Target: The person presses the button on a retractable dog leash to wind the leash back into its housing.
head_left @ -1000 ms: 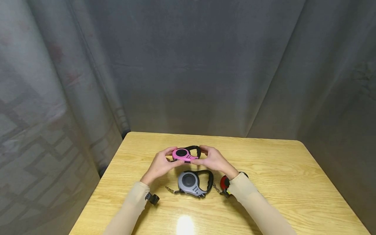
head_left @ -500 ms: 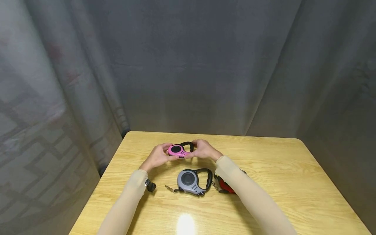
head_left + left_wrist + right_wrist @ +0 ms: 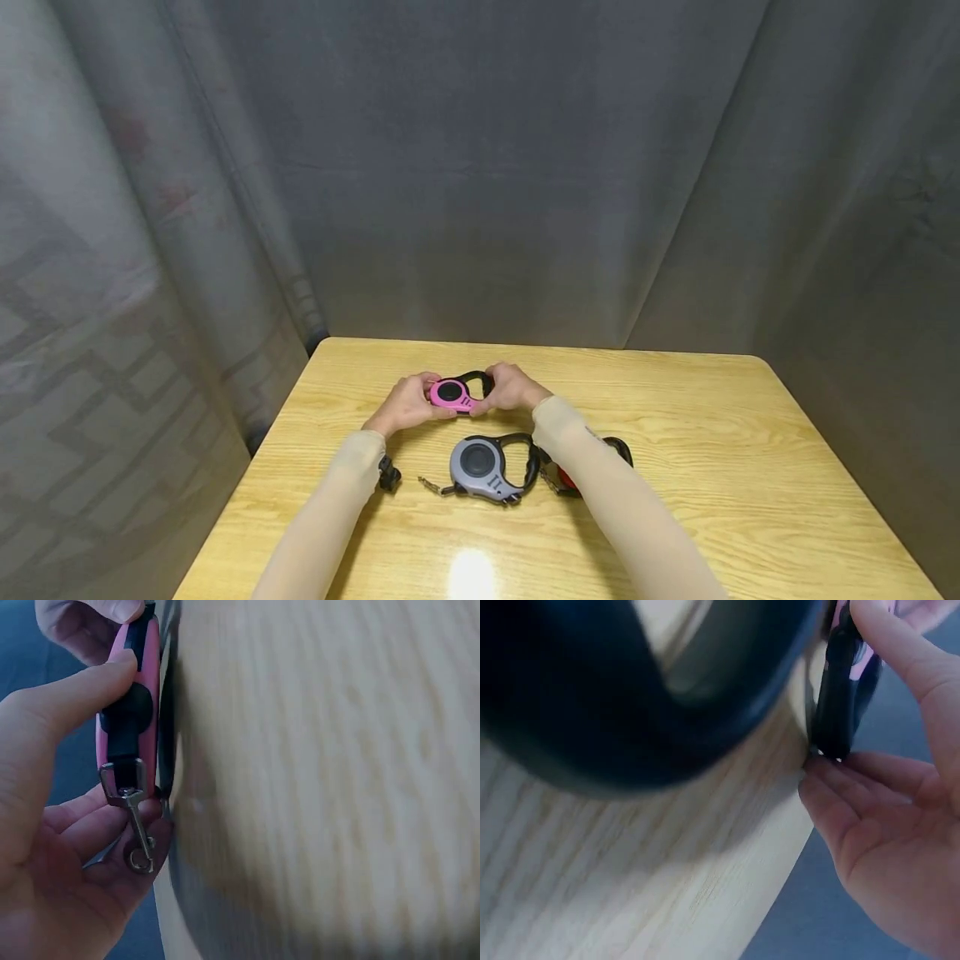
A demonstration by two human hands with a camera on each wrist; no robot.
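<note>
On the light wooden table with rounded corners (image 3: 675,467), both hands hold a pink plastic retractable leash with a black handle loop and a round black centre button (image 3: 455,392), just beyond a grey retractable leash of the same shape (image 3: 483,467) that lies flat. The left hand (image 3: 405,404) curls round the pink leash's clip end: in the left wrist view its thumb (image 3: 71,697) presses the casing's edge and its fingers (image 3: 82,825) cup underneath, where a small metal snap clip (image 3: 135,832) hangs against them. The right hand (image 3: 513,387) grips the black handle end, thumb on top and fingers (image 3: 832,802) curled below.

The pink leash's long axis runs left to right, handle toward the right hand, broad face up toward the head camera.

A red retractable leash (image 3: 592,471), right of the grey one, is mostly hidden behind the right forearm. The right wrist view is largely filled by a blurred dark shape.
</note>
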